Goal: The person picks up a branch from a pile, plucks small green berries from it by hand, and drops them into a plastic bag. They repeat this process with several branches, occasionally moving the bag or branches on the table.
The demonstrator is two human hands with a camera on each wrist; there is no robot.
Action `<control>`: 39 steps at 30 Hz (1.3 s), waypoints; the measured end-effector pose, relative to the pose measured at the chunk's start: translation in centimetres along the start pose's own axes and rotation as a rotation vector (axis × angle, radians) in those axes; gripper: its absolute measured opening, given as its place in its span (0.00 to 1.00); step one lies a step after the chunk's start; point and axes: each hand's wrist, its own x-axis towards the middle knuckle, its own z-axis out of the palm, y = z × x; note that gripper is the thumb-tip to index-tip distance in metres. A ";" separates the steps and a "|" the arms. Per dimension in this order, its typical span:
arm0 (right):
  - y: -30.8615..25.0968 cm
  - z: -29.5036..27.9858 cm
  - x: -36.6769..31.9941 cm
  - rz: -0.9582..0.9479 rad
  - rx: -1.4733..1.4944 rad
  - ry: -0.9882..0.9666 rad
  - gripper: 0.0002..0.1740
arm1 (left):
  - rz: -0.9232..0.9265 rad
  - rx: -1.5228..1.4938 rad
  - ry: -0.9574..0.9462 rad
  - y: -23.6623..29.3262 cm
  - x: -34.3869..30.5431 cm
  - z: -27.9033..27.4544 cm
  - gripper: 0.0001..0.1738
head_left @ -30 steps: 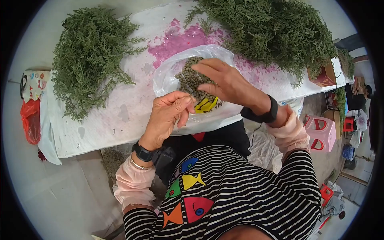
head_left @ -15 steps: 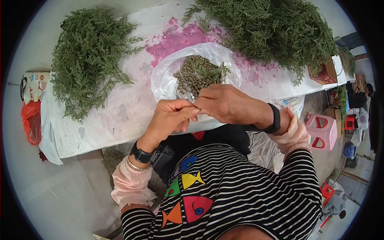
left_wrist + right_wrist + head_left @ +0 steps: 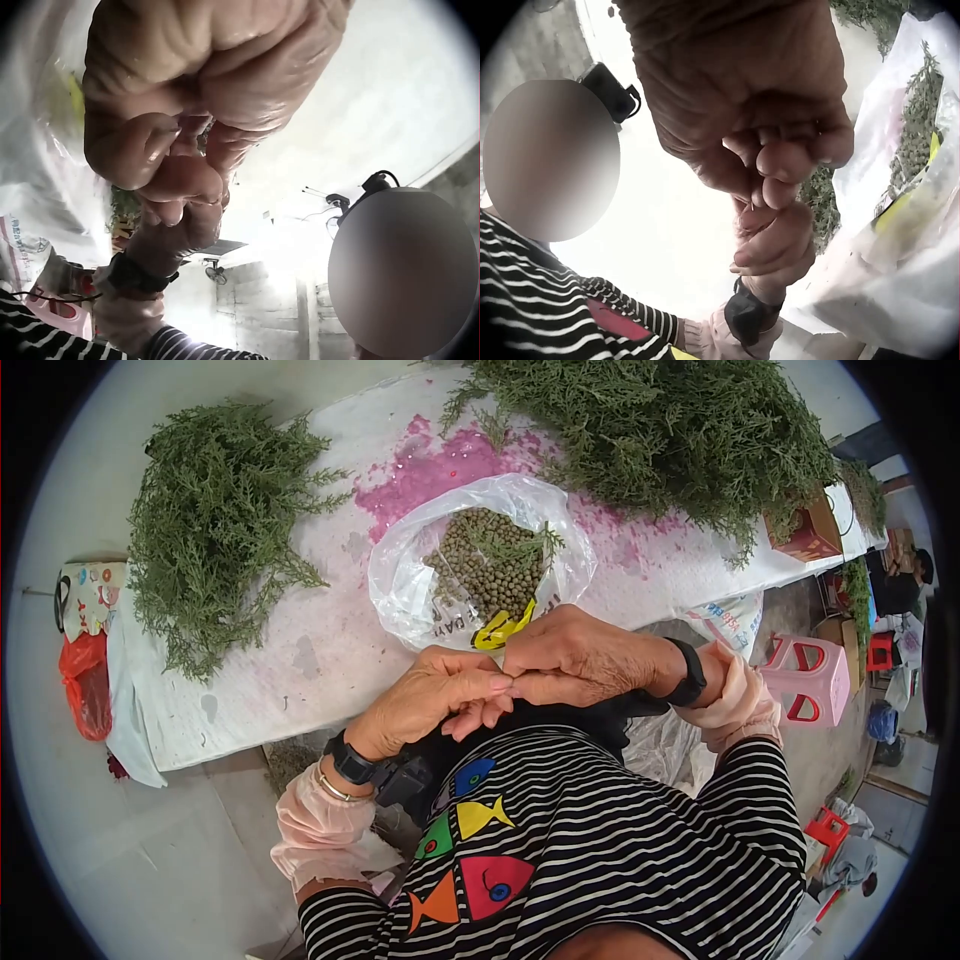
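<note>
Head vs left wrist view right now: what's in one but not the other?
Head only: the small round greenish-brown pieces in the plastic bag, the left-hand heap of greenery, and the red plastic bag.

Left wrist only: the fan in the background and the palm side of the left hand.

Both: right hand fingertips close to the left's, the pink stool and striped clothing.

Bag (image 3: pixel 400 580): was whitish, printed yellow and dark.
Berries (image 3: pixel 480 575): were olive-brown.
Left sprigs (image 3: pixel 215 530): were green.
Tabletop (image 3: pixel 260 690): was white, stained magenta.
Shirt (image 3: pixel 620 800): was striped black and white.
Right stool (image 3: pixel 837 675): was pink.
</note>
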 end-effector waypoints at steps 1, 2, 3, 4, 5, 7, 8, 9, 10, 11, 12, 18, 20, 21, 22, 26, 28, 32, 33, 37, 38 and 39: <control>-0.1 -0.2 -0.2 0.033 0.023 -0.005 0.07 | 0.004 0.002 -0.008 0.1 0.1 0.1 0.13; -0.2 -0.3 -0.3 0.067 0.049 -0.010 0.06 | 0.005 0.004 -0.008 0.2 0.1 0.2 0.13; -0.3 -0.2 -0.3 0.067 0.051 -0.010 0.06 | 0.026 0.049 -0.005 0.4 0.0 0.4 0.13; -0.4 -0.2 -0.3 0.059 0.059 -0.004 0.07 | 0.046 0.092 -0.002 0.5 0.0 0.6 0.13; -0.5 -0.2 -0.4 0.051 0.066 0.003 0.07 | 0.067 0.136 0.000 0.6 -0.1 0.8 0.13; -0.6 -0.3 -0.5 0.042 0.072 0.012 0.07 | 0.023 0.097 -0.005 0.7 -0.2 1.1 0.13; -0.7 -0.3 -0.5 0.078 0.139 -0.026 0.08 | -0.019 0.058 -0.009 0.7 -0.3 1.3 0.13; -0.8 -0.4 -0.6 0.113 0.206 -0.064 0.08 | -0.062 0.019 -0.013 0.8 -0.4 1.4 0.14; -0.9 -0.4 -0.7 0.147 0.273 -0.102 0.09 | -0.063 0.020 -0.014 0.8 -0.6 1.6 0.14; -1.1 -0.5 -0.7 0.147 0.273 -0.100 0.09 | -0.092 -0.021 -0.038 0.7 -0.7 1.8 0.14; -1.3 -0.4 -0.7 0.157 0.360 -0.145 0.08 | -0.121 -0.063 -0.062 0.7 -0.9 2.0 0.14; -2.4 0.8 -1.1 0.078 0.624 -0.334 0.07 | -0.283 -0.101 -0.230 0.6 -2.3 2.9 0.15; -2.7 1.7 -1.6 0.045 0.655 -0.331 0.06 | -0.334 -0.049 -0.320 0.6 -2.7 3.4 0.15; -2.8 2.2 -1.9 0.012 0.682 -0.333 0.06 | -0.359 -0.023 -0.365 0.6 -2.8 3.6 0.15; -2.8 2.3 -2.0 -0.023 0.707 -0.336 0.05 | -0.363 -0.022 -0.365 0.8 -2.9 3.7 0.15; -3.2 0.7 -2.5 0.064 0.351 -0.169 0.04 | -0.306 0.007 -0.252 1.1 -3.0 3.7 0.15; -2.7 1.2 -2.7 0.021 0.176 -0.065 0.04 | -0.162 0.057 -0.076 0.5 -2.1 3.1 0.15; -1.5 2.1 -3.0 -0.087 -0.192 0.193 0.07 | -0.042 0.042 0.040 0.0 -1.1 2.4 0.16; -1.4 2.2 -2.9 -0.112 -0.212 0.241 0.07 | -0.018 0.023 0.053 0.1 -0.9 2.3 0.16; -1.4 1.7 -2.8 -0.174 -0.248 0.264 0.09 | 0.004 0.041 0.051 0.4 -0.7 2.4 0.12; -1.4 1.5 -2.8 -0.190 -0.257 0.251 0.09 | 0.006 0.042 0.051 0.3 -0.7 2.5 0.12; -1.4 1.5 -2.8 -0.192 -0.259 0.249 0.09 | 0.016 0.058 0.050 0.3 -0.6 2.5 0.12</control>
